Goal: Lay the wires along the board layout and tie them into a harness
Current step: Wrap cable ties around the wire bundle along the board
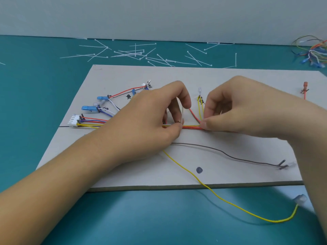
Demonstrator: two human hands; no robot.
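Yellow wire (208,188) trails off the near edge of the board (230,76) onto the teal table (35,85); a grey wire (230,156) lies loose on the board; at mid-board the left hand (155,117) pinches a clear cable tie (181,110) at the wire bundle (192,128); the right hand (247,106), fingers curled, pinches the same bundle just beside it; spare ties (134,53) lie scattered behind

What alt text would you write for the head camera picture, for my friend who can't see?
Two hands, the left hand and right hand, pinch a bundle of red and yellow wires on a pale board. A grey wire lies nearer, a loose yellow wire trails off the board's front edge, and white cable ties lie scattered behind.
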